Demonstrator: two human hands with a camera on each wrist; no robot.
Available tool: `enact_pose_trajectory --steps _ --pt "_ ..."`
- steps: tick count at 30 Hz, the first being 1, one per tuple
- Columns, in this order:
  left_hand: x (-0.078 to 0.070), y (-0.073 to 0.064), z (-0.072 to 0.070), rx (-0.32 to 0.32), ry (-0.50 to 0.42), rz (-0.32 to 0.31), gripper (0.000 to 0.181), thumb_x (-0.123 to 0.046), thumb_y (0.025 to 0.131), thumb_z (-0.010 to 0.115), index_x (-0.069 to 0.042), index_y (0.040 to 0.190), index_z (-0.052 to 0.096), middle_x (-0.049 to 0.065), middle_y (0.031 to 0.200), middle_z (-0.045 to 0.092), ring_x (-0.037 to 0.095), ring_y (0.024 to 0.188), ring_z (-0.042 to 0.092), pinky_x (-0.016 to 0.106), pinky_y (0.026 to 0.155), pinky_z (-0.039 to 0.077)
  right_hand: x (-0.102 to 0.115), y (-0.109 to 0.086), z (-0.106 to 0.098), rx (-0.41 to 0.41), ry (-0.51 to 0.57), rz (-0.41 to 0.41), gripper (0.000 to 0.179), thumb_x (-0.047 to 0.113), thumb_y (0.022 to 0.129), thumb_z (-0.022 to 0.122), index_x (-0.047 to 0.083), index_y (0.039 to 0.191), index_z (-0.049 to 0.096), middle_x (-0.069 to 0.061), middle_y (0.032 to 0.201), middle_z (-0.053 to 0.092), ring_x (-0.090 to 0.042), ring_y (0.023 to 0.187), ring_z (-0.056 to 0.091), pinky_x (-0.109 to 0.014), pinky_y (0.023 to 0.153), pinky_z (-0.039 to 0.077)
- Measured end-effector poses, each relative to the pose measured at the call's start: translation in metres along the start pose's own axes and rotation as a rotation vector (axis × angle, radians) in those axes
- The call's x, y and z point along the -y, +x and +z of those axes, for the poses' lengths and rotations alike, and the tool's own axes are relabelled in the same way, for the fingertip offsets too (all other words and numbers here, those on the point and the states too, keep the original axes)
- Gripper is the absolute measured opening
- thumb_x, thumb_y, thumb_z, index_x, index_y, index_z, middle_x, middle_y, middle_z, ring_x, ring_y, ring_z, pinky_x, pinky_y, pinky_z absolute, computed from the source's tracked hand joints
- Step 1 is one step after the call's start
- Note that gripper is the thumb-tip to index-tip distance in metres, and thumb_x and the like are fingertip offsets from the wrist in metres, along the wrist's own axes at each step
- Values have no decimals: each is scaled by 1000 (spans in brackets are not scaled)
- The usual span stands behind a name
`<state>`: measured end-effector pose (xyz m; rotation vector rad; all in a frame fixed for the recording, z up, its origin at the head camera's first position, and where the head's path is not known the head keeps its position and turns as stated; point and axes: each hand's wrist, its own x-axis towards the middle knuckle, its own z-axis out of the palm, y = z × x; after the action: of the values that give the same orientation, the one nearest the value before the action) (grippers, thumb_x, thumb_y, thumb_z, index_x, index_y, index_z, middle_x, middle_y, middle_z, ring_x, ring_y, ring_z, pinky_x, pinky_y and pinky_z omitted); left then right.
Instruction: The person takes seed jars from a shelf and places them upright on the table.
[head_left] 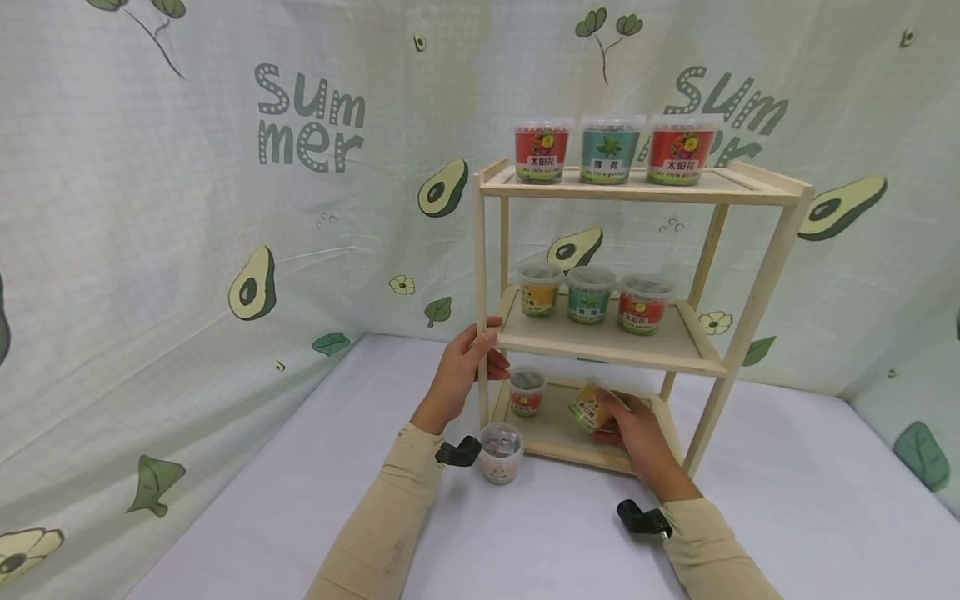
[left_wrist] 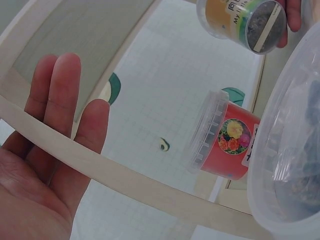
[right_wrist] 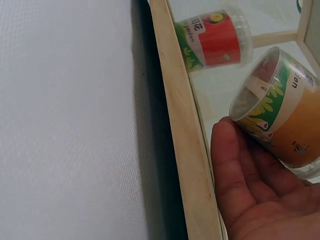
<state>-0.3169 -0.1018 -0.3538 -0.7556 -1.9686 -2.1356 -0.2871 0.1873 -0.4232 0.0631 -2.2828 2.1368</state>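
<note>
A wooden three-tier shelf (head_left: 600, 343) stands on the table. My left hand (head_left: 459, 375) is at its front left post, and in the left wrist view the fingers (left_wrist: 65, 100) extend fairly straight past the post (left_wrist: 125, 182). Over the bottom tier my right hand (head_left: 637, 433) holds a tilted plant cup (head_left: 588, 407) with an orange label; its clear base (right_wrist: 255, 95) faces the right wrist camera. A red-labelled cup (head_left: 527, 393) stands at the left of that tier. Beside the post's foot, a clear-lidded cup (head_left: 501, 454) stands on the table, close to my left wrist.
On the middle tier are an orange cup (head_left: 540, 292), a green cup (head_left: 590, 296) and a red cup (head_left: 643, 304). The top tier bears two red cups (head_left: 542, 152) and a green one (head_left: 611, 152). A printed curtain (head_left: 187, 208) hangs behind the white table (head_left: 315, 467).
</note>
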Motion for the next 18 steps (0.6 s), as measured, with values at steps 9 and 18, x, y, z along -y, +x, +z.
enact_pose_trajectory --steps 9,18 --pt "-1 0 1 1 -7 -3 45 -40 105 53 -14 141 55 19 86 64 23 75 67 43 78 59 3 -4 2 20 9 -7 72 43 103 55 -12 144 31 -24 122 54 -16 92 66 -38 82 58" --pt "0 2 0 7 -3 1 45 -38 106 53 -11 141 55 19 86 64 24 75 67 43 78 59 7 -10 7 56 -14 -2 63 39 104 55 -11 137 35 -22 116 59 -19 90 67 -40 82 58"
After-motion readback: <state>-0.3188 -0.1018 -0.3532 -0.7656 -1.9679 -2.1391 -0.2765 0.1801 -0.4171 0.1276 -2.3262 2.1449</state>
